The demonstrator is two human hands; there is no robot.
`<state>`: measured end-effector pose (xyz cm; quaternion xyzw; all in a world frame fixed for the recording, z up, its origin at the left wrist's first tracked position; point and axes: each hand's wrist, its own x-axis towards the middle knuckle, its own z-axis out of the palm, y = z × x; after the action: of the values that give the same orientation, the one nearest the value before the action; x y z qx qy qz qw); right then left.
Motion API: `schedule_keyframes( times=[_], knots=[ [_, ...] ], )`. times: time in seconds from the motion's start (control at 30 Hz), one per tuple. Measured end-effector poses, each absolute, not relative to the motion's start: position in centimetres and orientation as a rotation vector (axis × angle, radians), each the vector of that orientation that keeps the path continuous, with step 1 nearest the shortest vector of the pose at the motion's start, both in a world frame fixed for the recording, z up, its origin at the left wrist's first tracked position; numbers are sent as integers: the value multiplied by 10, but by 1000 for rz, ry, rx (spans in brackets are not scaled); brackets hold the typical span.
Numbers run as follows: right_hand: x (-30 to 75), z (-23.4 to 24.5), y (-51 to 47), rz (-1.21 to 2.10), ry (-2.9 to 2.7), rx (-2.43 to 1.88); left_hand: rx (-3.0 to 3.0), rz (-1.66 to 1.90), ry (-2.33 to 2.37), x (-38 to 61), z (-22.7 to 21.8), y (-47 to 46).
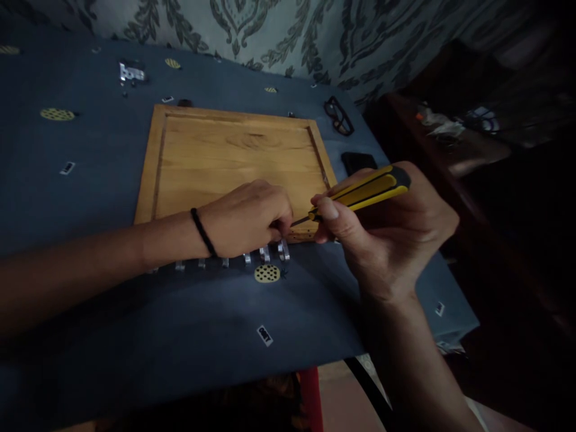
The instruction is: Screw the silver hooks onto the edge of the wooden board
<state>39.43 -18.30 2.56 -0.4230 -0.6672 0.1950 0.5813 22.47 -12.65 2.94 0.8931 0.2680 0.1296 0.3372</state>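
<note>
A framed wooden panel (238,144) lies on the blue patterned cloth. Along its near edge sits a row of small metal clips (264,254), several of them partly under my left forearm. My left hand (247,219), with a black band at the wrist, is closed at the panel's near right edge; what its fingertips pinch is hidden. A yellow and black screwdriver (369,193) is held in my right hand (387,234), tilted with its handle up to the right. Its shaft points left and down to my left fingertips, by small dark holes in the panel's edge.
Behind the panel at the left lies a shiny metal piece (132,72) with tiny parts beside it. Glasses (339,116) and a dark flat object (359,162) rest right of the panel. A patterned wall covering (288,36) rises behind the table. A red edge (310,399) shows below.
</note>
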Motion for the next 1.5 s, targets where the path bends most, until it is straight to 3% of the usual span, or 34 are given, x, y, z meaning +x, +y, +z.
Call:
schedule_keyframes(
  times=[1.1,1.5],
  knots=[
    [397,25,-183,512,-1539,-1052,2224,329,1015,224,35,-128],
    [395,27,-182,510,-1530,-1050,2672,223,1166,208,33,-169]
  ],
)
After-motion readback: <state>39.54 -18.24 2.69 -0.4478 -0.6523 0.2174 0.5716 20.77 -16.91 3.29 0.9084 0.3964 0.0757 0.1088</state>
